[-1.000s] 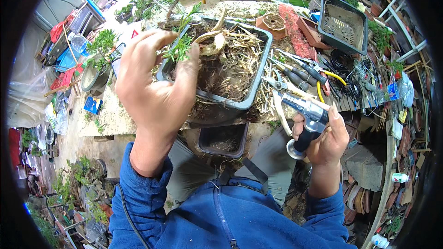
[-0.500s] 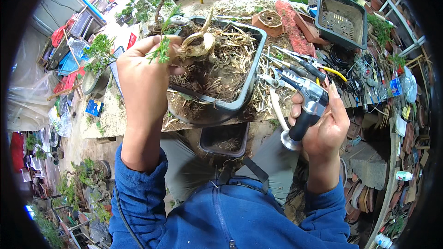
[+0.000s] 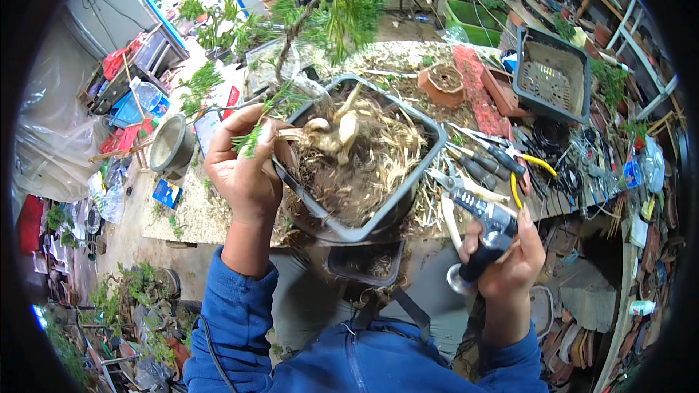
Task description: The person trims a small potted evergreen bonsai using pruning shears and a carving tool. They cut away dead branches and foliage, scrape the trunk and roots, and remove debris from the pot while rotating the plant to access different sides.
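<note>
My left hand (image 3: 246, 173) is closed round one end of a pale, stripped, twisted juniper trunk (image 3: 342, 135). A small green sprig (image 3: 250, 142) pokes out by its thumb. The trunk's bare, bent wood hangs over a dark plastic tub (image 3: 399, 188) strewn with wood shavings (image 3: 413, 147) and soil. Green foliage (image 3: 357, 11) on a dark branch rises beyond that hand. To the right of the tub, my right hand (image 3: 515, 269) grips a black and silver hand-held power tool (image 3: 496, 224), its round silver end low and left. The tool is apart from the trunk.
Right of the tub lie yellow-handled pliers (image 3: 539, 164) and other hand tools. Behind them stand an octagonal clay pot (image 3: 442, 81) and a perforated black tray (image 3: 553, 76). A grey round pot (image 3: 171, 142) and a blue packet (image 3: 167, 193) sit at left. A smaller dark tub (image 3: 368, 262) is below the table edge.
The view has tilted up, showing more of the background. The bare trunk has turned in my left hand, and the tub appears at a different angle. My right hand keeps hold of the tool.
</note>
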{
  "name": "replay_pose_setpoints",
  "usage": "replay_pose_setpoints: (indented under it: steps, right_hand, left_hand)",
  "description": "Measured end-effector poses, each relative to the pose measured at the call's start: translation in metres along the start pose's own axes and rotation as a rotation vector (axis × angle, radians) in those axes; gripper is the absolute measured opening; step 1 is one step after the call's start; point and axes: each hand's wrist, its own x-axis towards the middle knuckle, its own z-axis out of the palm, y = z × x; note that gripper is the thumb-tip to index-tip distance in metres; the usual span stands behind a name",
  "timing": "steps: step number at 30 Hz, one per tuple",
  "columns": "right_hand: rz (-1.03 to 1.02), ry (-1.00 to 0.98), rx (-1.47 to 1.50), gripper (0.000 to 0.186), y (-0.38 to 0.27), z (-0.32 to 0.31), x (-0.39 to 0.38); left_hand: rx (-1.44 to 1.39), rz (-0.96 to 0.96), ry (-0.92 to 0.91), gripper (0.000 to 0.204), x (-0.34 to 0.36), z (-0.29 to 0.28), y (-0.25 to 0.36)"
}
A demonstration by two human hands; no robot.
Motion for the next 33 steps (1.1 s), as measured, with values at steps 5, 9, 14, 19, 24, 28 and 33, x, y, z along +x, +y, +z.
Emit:
replay_pose_setpoints:
  steps: [5,9,14,19,24,28,33]
  right_hand:
    - [0.074,-0.019,0.070,0.058,0.013,-0.012,-0.007]
    - [0.118,0.029,0.128,0.065,0.017,-0.014,-0.009]
    - [0.173,0.084,0.131,0.068,0.021,-0.012,-0.009]
    - [0.183,0.105,0.112,0.070,0.023,-0.011,-0.012]
    - [0.175,0.041,0.175,0.065,0.022,-0.010,-0.015]
    - [0.271,0.054,0.218,0.063,0.015,-0.006,-0.020]
    - [0.131,-0.145,0.178,0.069,0.010,0.006,-0.028]
  left_hand:
    - [-0.235,-0.104,-0.039,0.031,0.019,-0.022,-0.008]
    - [-0.011,-0.063,-0.086,0.034,0.017,-0.016,-0.009]
    - [0.554,0.038,-0.025,0.014,0.002,-0.001,-0.003]
    - [0.725,-0.142,-0.118,0.014,0.007,-0.002,0.009]
    - [0.263,-0.060,-0.158,0.040,-0.005,0.005,0.009]
    - [0.108,-0.196,0.016,0.032,0.004,-0.005,0.009]
    - [-0.197,-0.104,0.086,0.028,0.011,-0.023,-0.007]
